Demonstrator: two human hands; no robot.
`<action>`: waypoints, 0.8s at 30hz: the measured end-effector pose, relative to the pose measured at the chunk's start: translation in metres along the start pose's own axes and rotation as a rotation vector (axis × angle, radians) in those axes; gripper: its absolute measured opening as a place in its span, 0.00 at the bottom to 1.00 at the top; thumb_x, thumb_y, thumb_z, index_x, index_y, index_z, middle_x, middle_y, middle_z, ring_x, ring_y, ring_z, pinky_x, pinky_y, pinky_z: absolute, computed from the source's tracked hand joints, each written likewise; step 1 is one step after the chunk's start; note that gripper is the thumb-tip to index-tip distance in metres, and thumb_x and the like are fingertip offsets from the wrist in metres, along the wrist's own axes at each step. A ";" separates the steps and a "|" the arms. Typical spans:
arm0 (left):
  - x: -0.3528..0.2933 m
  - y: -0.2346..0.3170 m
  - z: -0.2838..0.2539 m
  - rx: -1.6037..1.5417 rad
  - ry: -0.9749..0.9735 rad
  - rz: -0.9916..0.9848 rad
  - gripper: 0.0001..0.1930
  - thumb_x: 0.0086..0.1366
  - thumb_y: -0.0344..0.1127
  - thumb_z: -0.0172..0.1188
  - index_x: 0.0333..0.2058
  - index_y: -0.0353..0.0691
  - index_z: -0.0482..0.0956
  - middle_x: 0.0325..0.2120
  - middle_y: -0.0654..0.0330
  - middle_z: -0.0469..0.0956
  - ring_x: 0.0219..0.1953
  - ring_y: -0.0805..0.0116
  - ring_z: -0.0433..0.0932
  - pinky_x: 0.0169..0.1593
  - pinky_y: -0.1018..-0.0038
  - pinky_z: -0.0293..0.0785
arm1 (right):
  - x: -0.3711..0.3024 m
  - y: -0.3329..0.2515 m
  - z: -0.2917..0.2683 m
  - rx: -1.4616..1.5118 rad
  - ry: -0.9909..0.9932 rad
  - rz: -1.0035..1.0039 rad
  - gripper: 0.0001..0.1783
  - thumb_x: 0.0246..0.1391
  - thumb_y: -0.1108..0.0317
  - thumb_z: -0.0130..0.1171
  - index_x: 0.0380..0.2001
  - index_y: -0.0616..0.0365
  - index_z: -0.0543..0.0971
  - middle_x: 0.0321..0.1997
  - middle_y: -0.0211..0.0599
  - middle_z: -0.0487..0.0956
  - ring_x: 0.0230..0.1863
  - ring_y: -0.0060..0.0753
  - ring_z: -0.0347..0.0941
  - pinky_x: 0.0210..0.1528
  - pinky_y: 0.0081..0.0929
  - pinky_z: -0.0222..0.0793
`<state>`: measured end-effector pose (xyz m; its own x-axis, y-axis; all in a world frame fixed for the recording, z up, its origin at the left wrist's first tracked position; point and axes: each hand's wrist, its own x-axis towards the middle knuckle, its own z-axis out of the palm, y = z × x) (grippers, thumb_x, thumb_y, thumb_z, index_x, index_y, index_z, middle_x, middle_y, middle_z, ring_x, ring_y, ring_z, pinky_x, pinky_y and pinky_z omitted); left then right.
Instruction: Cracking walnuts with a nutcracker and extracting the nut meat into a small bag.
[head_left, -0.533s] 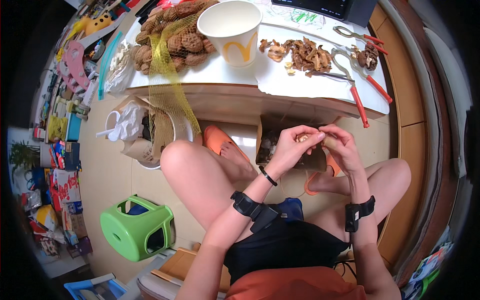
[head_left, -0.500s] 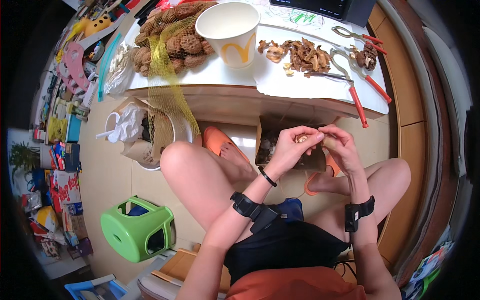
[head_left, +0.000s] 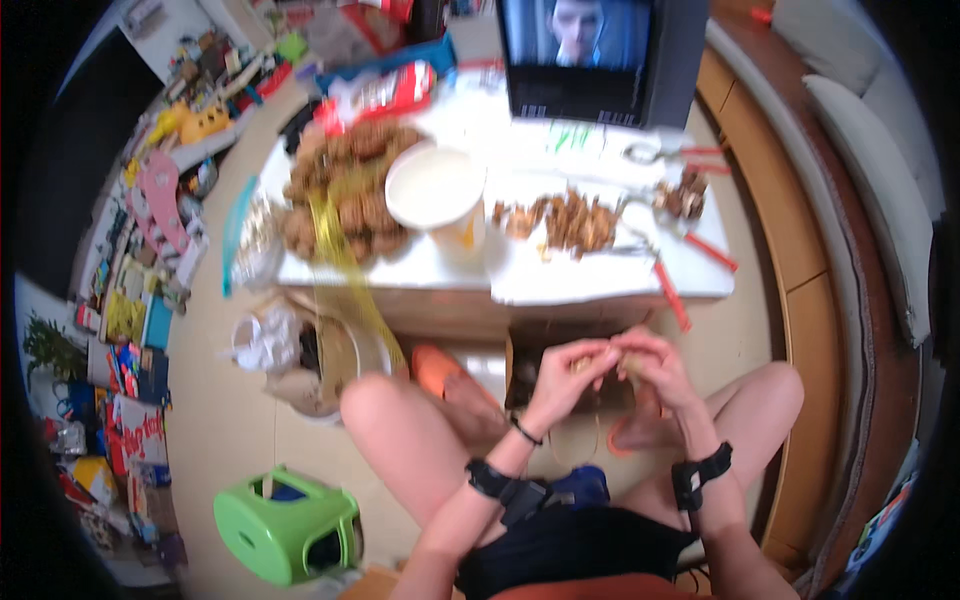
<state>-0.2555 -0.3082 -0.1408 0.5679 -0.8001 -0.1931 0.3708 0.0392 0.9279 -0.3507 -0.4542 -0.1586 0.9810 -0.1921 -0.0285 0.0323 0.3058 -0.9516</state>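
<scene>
My left hand (head_left: 566,382) and my right hand (head_left: 656,369) meet at the fingertips below the table's front edge. A pale walnut piece (head_left: 583,365) sits in the closed fingers of the left. The right pinches another tan walnut piece (head_left: 631,367), partly hidden and blurred. Beneath them, an open dark box (head_left: 522,372) stands on the floor. On the table, brown walnut pieces (head_left: 570,222) lie on white paper. Red-handled pliers (head_left: 672,296) rest beside them, near a cracked walnut cluster (head_left: 684,195).
A white paper cup (head_left: 436,190) stands beside whole walnuts (head_left: 365,215) in yellow netting, which hangs over the table edge. A lit screen (head_left: 580,60) stands at the back. A bin (head_left: 372,362) is left of my legs; a green stool (head_left: 285,527) lies at lower left.
The view has tilted up, so table and hands sit lower and more of the screen shows. Both hands stay together at the fingertips, still pinching walnut pieces.
</scene>
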 end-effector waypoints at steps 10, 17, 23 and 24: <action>0.001 -0.020 -0.003 -0.148 0.054 -0.072 0.11 0.57 0.34 0.55 0.37 0.34 0.75 0.20 0.67 0.73 0.20 0.85 0.65 0.22 0.89 0.59 | 0.003 -0.009 0.011 0.036 0.019 -0.028 0.12 0.49 0.77 0.50 0.39 0.67 0.72 0.38 0.33 0.66 0.37 0.23 0.68 0.38 0.18 0.66; 0.001 -0.012 0.000 0.082 0.106 0.118 0.10 0.56 0.32 0.56 0.35 0.32 0.76 0.21 0.67 0.73 0.22 0.84 0.67 0.26 0.88 0.64 | 0.001 -0.004 0.010 -0.070 0.062 -0.121 0.11 0.48 0.77 0.52 0.38 0.65 0.72 0.37 0.31 0.65 0.37 0.19 0.67 0.38 0.15 0.65; -0.003 -0.010 -0.017 -0.072 -0.001 -0.018 0.11 0.57 0.33 0.55 0.36 0.33 0.74 0.22 0.66 0.72 0.22 0.82 0.68 0.26 0.87 0.62 | 0.001 -0.018 0.024 -0.215 0.025 -0.129 0.11 0.47 0.78 0.53 0.37 0.66 0.72 0.37 0.31 0.65 0.36 0.18 0.66 0.36 0.13 0.64; -0.003 -0.011 -0.015 -0.142 -0.036 -0.032 0.11 0.57 0.33 0.54 0.37 0.33 0.73 0.23 0.66 0.72 0.23 0.81 0.67 0.26 0.87 0.62 | -0.001 -0.020 0.024 -0.197 0.028 -0.147 0.11 0.47 0.78 0.53 0.36 0.66 0.72 0.37 0.31 0.65 0.35 0.18 0.67 0.36 0.13 0.65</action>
<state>-0.2498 -0.2972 -0.1554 0.5284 -0.8232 -0.2079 0.4897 0.0954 0.8667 -0.3481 -0.4379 -0.1320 0.9626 -0.2482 0.1088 0.1335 0.0849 -0.9874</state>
